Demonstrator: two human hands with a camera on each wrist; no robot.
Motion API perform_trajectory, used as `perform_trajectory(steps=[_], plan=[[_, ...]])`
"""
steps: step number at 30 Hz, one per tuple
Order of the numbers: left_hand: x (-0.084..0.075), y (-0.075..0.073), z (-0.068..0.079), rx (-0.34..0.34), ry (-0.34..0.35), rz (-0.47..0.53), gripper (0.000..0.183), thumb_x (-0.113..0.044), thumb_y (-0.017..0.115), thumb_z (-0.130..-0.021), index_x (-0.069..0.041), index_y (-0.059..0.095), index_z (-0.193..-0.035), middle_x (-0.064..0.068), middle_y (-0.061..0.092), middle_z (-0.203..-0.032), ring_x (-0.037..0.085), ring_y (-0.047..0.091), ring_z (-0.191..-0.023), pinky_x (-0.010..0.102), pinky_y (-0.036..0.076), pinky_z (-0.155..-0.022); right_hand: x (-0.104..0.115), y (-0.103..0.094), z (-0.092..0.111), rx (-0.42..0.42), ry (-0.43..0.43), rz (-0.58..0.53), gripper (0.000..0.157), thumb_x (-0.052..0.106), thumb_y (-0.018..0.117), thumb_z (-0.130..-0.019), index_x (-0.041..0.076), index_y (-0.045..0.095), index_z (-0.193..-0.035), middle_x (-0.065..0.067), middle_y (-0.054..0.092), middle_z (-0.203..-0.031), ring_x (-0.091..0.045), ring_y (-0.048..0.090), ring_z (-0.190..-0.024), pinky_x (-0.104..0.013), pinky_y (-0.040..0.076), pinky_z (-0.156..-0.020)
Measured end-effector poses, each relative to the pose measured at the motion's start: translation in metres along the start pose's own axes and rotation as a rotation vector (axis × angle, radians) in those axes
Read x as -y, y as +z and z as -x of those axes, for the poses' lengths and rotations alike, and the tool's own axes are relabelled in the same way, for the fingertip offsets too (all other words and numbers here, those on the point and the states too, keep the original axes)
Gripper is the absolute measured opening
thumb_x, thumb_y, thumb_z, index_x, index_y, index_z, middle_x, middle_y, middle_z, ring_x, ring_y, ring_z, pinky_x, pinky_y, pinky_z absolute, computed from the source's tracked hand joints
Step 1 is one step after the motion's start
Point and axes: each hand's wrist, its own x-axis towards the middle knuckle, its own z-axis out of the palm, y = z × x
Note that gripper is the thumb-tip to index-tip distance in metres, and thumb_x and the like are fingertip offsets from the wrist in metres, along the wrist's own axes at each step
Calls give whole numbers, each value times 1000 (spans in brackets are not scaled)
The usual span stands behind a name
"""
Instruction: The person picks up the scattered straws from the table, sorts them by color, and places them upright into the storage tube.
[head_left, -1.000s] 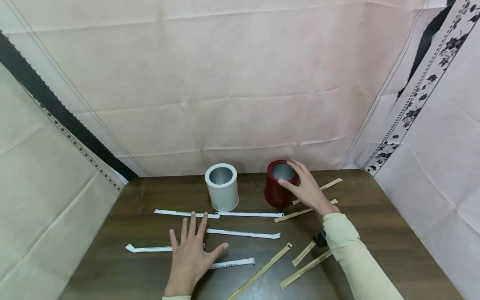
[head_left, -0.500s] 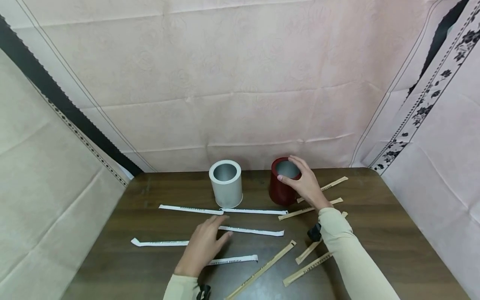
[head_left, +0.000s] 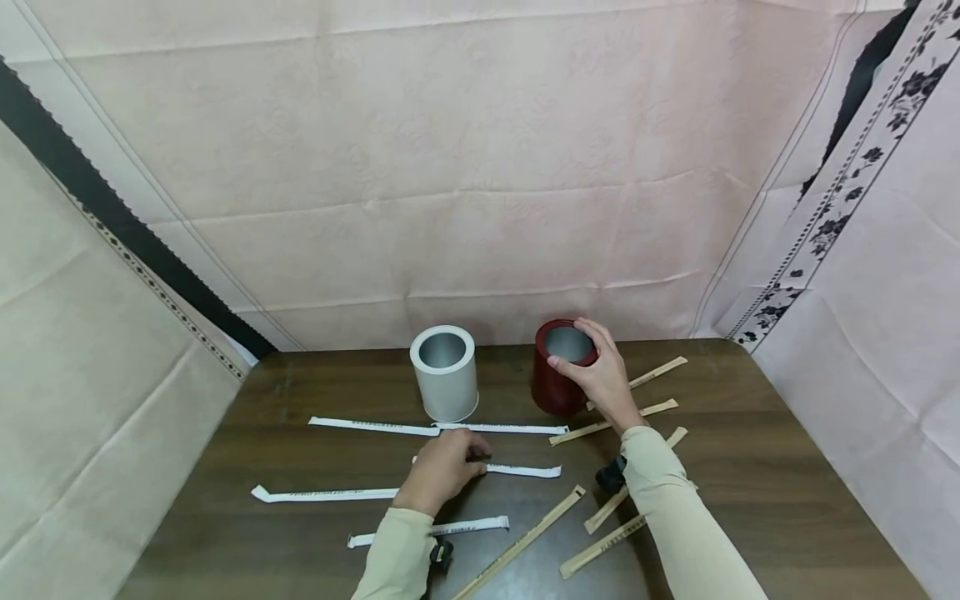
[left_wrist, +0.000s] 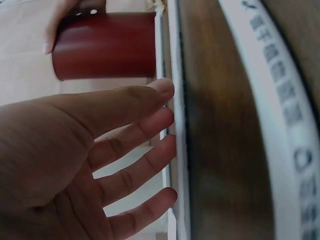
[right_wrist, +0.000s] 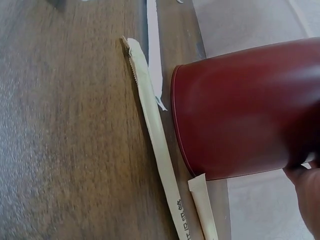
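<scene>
My left hand reaches down over the middle white paper-wrapped straw. In the left wrist view its thumb and fingers come down to the straw's edge, bent only a little. Thumb and forefinger appear slightly apart in the head view, with part of the straw hidden under the hand. My right hand grips the dark red cup by its upper side, fingers at the rim and thumb in front. That cup stands upright at the table's back. Beside it, to the left, is an upright white cup.
Other white wrapped straws lie across the left and middle of the wooden table. Several tan paper-wrapped straws lie slantwise to the right, some partly under the right forearm. A pale cloth hangs behind the table.
My left hand has moved forward and right from near the lower white straws to the middle one, its spread fingers drawing together. The right hand stays at the red cup; the head view shifts slightly.
</scene>
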Motion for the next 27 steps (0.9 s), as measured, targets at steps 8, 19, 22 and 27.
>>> perform_trajectory(steps=[8, 19, 22, 27], plan=[[0, 8, -5, 5, 49, -27, 13, -5, 85, -87, -15, 82, -95, -11, 69, -79, 5, 60, -71, 30, 51, -66, 1, 1, 1, -2, -3, -9, 79, 39, 90, -85, 24, 53, -153, 4, 39, -164, -28, 46, -139, -57, 48, -104], [-2, -11, -1, -101, 42, 133, 9, -9, 78, -96, -17, 77, -100, -9, 66, -91, 7, 61, -81, 32, 53, -73, -1, 4, 4, 5, -16, -27, 80, 37, 90, -86, 22, 52, -154, -4, 38, -166, -27, 44, -142, -57, 45, -107], [-13, -22, -9, -191, 53, 291, 10, -7, 76, -97, -16, 75, -102, -7, 68, -92, 11, 64, -86, 32, 55, -76, -1, 2, 4, 2, -29, -35, 80, 35, 90, -86, 20, 52, -154, -5, 37, -166, -27, 43, -143, -56, 44, -107], [-34, -44, -35, -349, 74, 523, 13, -3, 75, -97, -9, 74, -109, 2, 73, -96, 18, 70, -91, 30, 59, -78, 0, 2, 5, 21, -16, -18, 80, 36, 90, -86, 21, 51, -155, -2, 36, -166, -27, 42, -143, -56, 44, -107]])
